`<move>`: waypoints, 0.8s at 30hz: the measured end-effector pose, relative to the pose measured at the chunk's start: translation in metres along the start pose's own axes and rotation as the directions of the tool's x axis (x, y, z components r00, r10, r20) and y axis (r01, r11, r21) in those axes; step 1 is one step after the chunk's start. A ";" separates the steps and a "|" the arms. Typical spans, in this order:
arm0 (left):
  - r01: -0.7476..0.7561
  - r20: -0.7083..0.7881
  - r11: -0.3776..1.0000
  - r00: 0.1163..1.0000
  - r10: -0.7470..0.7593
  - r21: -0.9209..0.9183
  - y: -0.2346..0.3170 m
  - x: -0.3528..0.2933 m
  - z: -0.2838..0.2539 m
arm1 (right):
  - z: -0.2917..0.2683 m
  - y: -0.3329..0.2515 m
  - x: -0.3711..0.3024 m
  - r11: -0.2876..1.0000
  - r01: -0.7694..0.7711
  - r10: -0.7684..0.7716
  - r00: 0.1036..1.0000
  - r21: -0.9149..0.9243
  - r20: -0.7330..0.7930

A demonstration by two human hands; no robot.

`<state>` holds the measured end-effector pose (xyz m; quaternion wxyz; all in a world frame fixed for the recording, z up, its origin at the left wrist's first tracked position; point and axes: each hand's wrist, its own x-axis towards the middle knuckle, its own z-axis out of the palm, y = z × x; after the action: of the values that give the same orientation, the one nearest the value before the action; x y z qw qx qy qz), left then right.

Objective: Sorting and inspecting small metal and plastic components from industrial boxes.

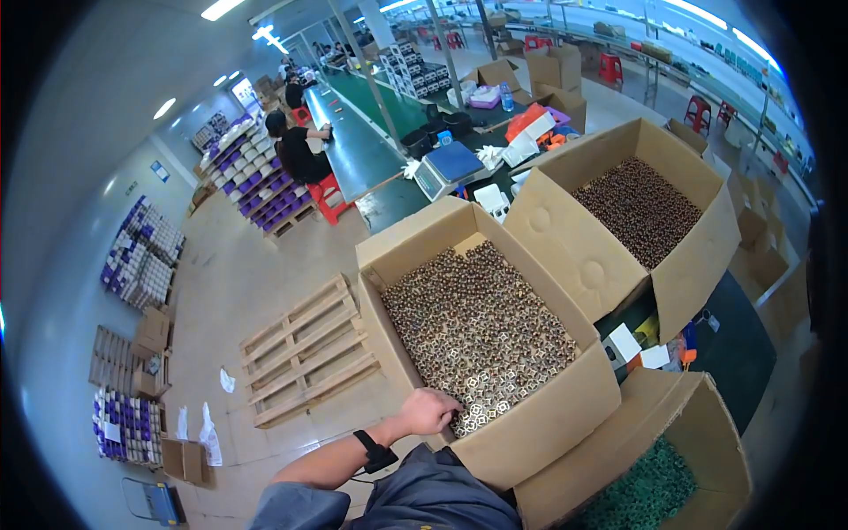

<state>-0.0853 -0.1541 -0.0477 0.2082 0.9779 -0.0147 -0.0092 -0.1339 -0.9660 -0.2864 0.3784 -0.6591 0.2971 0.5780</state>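
My left hand (430,411) is at the left rim of an open cardboard box (539,433), near its closest corner. Its fingers are curled over the rim, and the fingertips are partly hidden. A black band (376,450) circles that wrist. Inside the box lies a wide layer of small brown and gold metallic pieces (477,327); the nearest ones show bright, squarish outlines with open middles. My right hand does not appear.
Behind it to the right, another carton (574,256) holds dark brown beads (638,210). A third carton (720,433) with green pieces (640,490) stands at lower right. A blue-topped scale (450,165), a wooden pallet (305,353) and a seated person (300,150) are farther off.
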 end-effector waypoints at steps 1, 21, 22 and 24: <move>-0.020 -0.004 1.000 1.000 0.020 -0.020 -0.002 0.007 0.001 | -0.004 -0.010 -0.017 1.000 -0.008 0.009 0.999 0.026 -0.038; 0.282 0.326 0.229 0.927 0.186 -0.932 0.133 0.077 -0.033 | 0.294 -0.421 -0.418 0.433 0.746 -0.902 0.360 -0.507 -0.240; 0.337 0.381 0.195 0.887 0.263 -0.921 0.128 0.080 -0.022 | 0.323 -0.436 -0.412 0.372 0.662 -0.924 0.333 -0.650 -0.190; 0.393 0.426 0.165 0.834 0.350 -0.905 0.112 0.085 -0.033 | 0.368 -0.454 -0.394 0.307 0.570 -0.941 0.303 -0.762 -0.152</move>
<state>-0.0026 -0.2454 0.0268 0.7745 0.5545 -0.0493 -0.3003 -0.0159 -0.4304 0.1558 0.2844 -0.9346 -0.1697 0.1295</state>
